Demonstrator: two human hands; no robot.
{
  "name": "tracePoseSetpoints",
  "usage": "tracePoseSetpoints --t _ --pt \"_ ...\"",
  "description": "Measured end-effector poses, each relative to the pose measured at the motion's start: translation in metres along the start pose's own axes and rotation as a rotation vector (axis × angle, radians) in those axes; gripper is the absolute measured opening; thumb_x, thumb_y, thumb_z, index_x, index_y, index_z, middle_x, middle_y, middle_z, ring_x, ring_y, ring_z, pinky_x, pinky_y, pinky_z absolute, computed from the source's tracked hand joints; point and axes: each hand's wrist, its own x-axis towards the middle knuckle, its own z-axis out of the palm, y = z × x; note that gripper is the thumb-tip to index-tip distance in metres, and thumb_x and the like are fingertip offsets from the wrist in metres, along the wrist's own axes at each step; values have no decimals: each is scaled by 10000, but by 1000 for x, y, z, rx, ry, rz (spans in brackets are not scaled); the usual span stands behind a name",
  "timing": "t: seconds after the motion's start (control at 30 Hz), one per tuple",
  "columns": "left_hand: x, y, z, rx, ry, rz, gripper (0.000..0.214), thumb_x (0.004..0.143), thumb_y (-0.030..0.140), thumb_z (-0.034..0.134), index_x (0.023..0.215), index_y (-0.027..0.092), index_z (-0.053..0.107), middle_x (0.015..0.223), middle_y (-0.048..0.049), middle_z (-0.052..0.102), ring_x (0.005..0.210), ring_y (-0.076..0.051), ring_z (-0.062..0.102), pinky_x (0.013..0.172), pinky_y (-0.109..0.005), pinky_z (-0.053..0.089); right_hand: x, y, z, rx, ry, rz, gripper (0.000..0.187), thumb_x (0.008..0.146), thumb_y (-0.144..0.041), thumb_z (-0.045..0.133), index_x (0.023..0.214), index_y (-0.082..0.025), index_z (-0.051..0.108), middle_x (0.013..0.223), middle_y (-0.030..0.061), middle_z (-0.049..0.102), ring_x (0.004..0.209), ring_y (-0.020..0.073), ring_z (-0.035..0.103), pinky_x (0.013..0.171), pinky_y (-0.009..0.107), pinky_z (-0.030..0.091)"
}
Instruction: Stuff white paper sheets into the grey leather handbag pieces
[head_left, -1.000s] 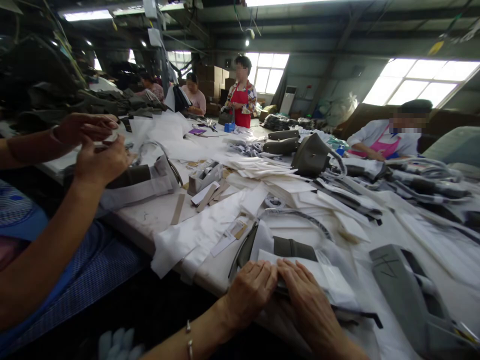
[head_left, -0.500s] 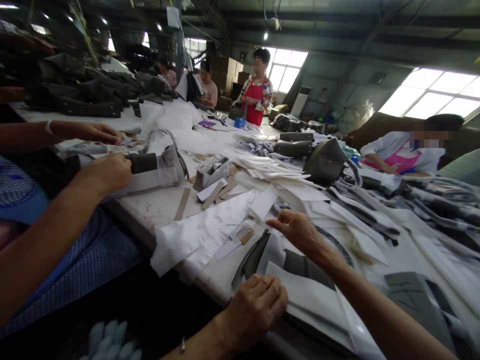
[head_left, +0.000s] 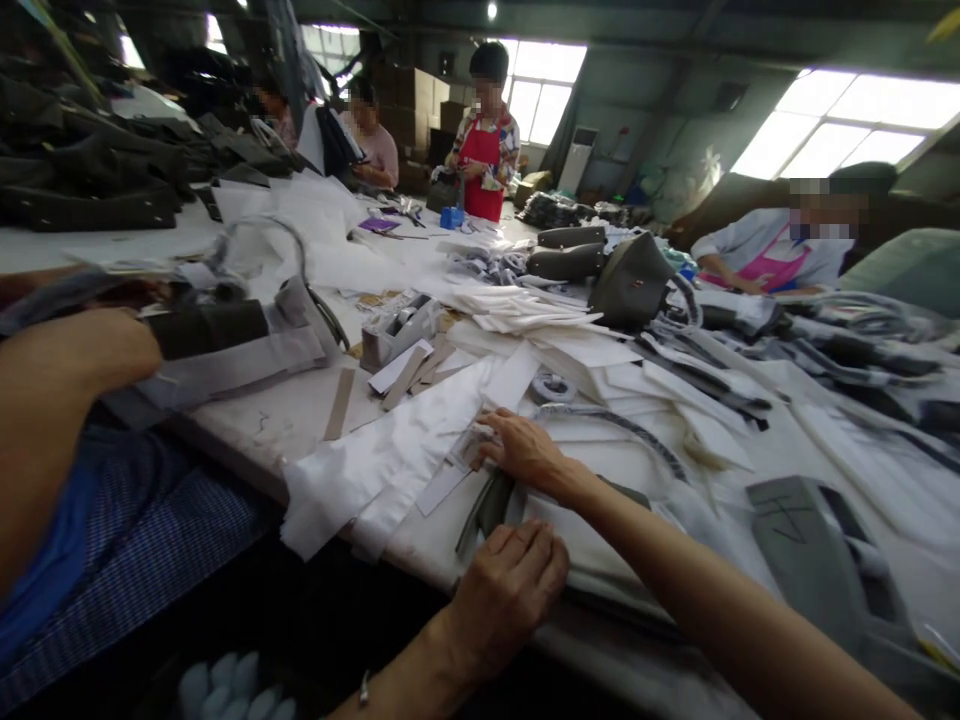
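Note:
On the table edge in front of me lies a dark grey-green handbag (head_left: 489, 507), partly covered by white wrapping sheet. My left hand (head_left: 514, 580) is closed over the near edge of the bag and its wrapping, fingers curled. Above the bag my right hand (head_left: 529, 452) reaches left, its fingers stretched out over small clear packets with cards (head_left: 466, 447); whether it touches them is hard to tell. A wrapped bag handle (head_left: 622, 425) arches behind my right wrist. White sheets (head_left: 390, 465) lie left of the packets.
A tape dispenser (head_left: 403, 330) and card strips (head_left: 341, 403) lie further left. A co-worker's arm (head_left: 67, 370) handles another bag (head_left: 206, 328) at the left. Stacked white sheets (head_left: 517, 305), a tape roll (head_left: 553, 386) and a grey piece (head_left: 817, 540) surround my workspace. Several people work beyond.
My right hand has moved left and down from above the bag to the small packets, and its fingers have extended. My left hand stays on the bag's edge. The view has shifted slightly.

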Motion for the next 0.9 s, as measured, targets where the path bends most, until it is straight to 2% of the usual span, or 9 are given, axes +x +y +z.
tracePoseSetpoints --t 0.1,0.2,0.37,0.53,0.63,0.73,0.83,0.9 --pt "2 -1 -4 -35 36 -13 351 1020 129 312 1170 122 629 1085 -101 709 1039 -215 655 851 -348 499 -17 8 -24 110 115 4 160 916 -230 640 1045 -219 733 1054 40 722 950 179 665 850 261 458" --pt "3 -4 -5 -55 45 0 365 1021 112 307 1201 127 624 1137 -94 708 1085 -215 645 904 -354 480 -52 15 -46 216 243 67 57 873 -238 705 838 -213 743 863 7 729 825 154 659 772 246 456" --pt "4 -7 -5 -41 21 17 367 1017 102 318 1213 140 625 1163 -82 710 1091 -206 650 919 -349 459 -146 31 -55 337 441 253 204 839 -327 723 690 -205 655 691 -19 669 661 141 605 650 248 441" --pt "6 -6 -8 -19 3 36 372 1008 88 318 1225 140 615 1171 -72 713 1089 -203 654 925 -341 443 -250 63 -52 339 632 559 324 895 -479 600 715 -212 642 693 -3 663 677 173 615 658 276 471" --pt "8 -7 -8 3 13 54 402 982 47 302 1229 129 608 1172 -77 712 1067 -204 663 916 -353 446 -304 78 -41 329 703 705 328 926 -495 549 842 -212 693 790 30 713 748 205 663 689 297 514" --pt "9 -7 -8 21 23 74 395 965 42 318 1219 128 608 1162 -76 715 1042 -205 671 903 -356 453 -344 89 -14 247 696 689 308 931 -482 556 957 -223 721 937 61 734 868 234 687 779 337 544" --pt "10 -6 -9 43 16 74 377 953 51 353 1223 136 601 1154 -76 717 1033 -205 673 891 -353 464 -367 97 19 144 648 641 342 932 -502 560 1096 -244 714 1066 77 715 989 256 670 869 388 541" --pt "10 -5 -10 49 -4 66 382 940 41 362 1226 140 596 1149 -75 718 1040 -201 672 889 -348 473 -372 102 36 113 639 636 380 919 -545 566 1105 -250 717 1068 82 706 1012 272 658 894 425 534"
